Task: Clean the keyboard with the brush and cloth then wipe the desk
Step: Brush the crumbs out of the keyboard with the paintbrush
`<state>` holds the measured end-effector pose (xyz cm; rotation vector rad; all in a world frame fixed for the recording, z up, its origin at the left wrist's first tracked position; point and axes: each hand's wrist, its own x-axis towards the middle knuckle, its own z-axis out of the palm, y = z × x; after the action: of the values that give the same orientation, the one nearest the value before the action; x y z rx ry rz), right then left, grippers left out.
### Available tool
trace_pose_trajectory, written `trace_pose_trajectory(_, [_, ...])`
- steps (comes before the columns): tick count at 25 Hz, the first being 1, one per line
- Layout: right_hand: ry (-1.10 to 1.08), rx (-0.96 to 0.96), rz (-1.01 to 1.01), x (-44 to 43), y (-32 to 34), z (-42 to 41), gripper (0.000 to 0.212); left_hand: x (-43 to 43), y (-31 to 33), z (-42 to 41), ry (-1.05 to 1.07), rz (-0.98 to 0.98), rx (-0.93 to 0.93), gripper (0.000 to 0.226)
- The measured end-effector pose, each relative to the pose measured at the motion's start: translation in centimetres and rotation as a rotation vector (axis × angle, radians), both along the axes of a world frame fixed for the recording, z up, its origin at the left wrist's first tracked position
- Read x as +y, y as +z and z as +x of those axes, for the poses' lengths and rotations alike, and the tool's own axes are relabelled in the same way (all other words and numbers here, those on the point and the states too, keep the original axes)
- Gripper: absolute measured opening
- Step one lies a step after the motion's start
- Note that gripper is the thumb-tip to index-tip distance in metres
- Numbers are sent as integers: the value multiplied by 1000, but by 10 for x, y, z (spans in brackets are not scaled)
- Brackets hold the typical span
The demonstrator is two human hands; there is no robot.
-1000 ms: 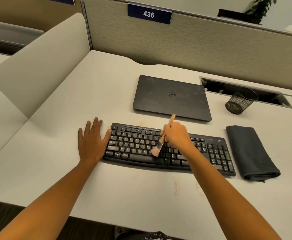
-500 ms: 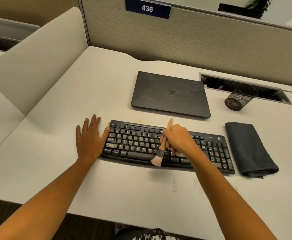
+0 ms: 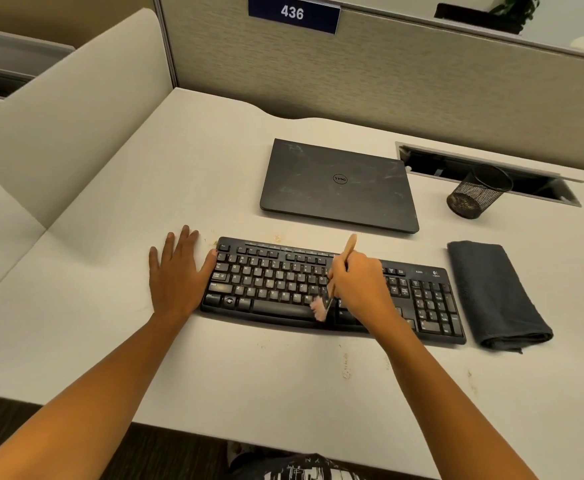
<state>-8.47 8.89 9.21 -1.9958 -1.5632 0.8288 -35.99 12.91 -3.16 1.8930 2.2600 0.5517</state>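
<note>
A black keyboard (image 3: 273, 282) lies across the white desk (image 3: 110, 323). My right hand (image 3: 361, 287) grips a wooden-handled brush (image 3: 319, 306), handle tilted up and away, pale bristles on the lower key rows near the space bar's right end. My left hand (image 3: 176, 271) rests flat on the desk, fingers straight, thumb against the keyboard's left edge. A folded dark grey cloth (image 3: 494, 292) lies right of the keyboard, untouched. Small crumbs and stains dot the desk in front of the keyboard.
A closed dark laptop (image 3: 339, 185) sits behind the keyboard. A black mesh pen cup (image 3: 477, 192) stands at the back right, by an open cable slot (image 3: 491, 171). Partition walls close off the back and left. The desk's front edge is near my body.
The brush swept from the middle keys down to the keyboard's front edge, then back onto the bottom row. My left hand stayed in place. The camera shifted slightly.
</note>
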Motion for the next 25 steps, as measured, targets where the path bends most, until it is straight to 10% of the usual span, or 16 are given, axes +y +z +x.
trace_pose_trajectory(25, [-98,85,147,-8,1,10,36,0,2,0,6,-4,-8,65])
